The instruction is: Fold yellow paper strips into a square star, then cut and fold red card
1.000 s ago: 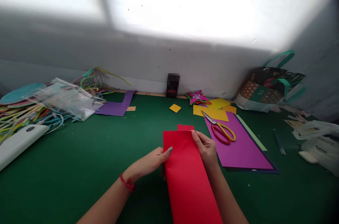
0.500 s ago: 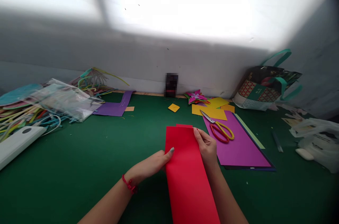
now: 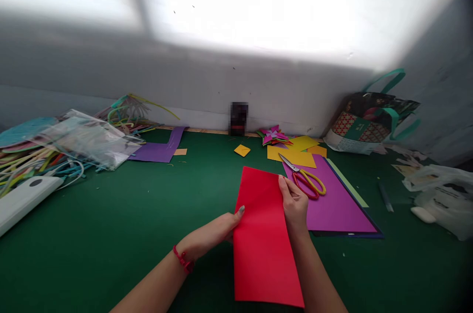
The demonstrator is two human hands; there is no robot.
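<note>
Both my hands hold a sheet of red paper (image 3: 264,249) above the green table. My left hand (image 3: 223,226) grips its left edge, thumb on top and fingers hidden underneath. At the upper right corner, my right hand (image 3: 295,202) pinches the paper between thumb and fingers. Just right of that hand lie scissors (image 3: 308,182) with one red and one yellow handle, blades parted, on purple paper (image 3: 338,207). Beyond the red paper is a small yellow paper square (image 3: 242,150).
Yellow sheets (image 3: 291,155) and a star-shaped paper piece (image 3: 273,134) lie at the back. Pipe cleaners (image 3: 129,111), a clear plastic bag (image 3: 88,138) and a white power strip (image 3: 29,202) are left. A patterned gift bag (image 3: 364,125) and white plastic bag (image 3: 447,204) stand right.
The red paper has tilted, its top swinging right and its lower edge coming into view. My right hand has shifted slightly right with it; the left keeps its hold.
</note>
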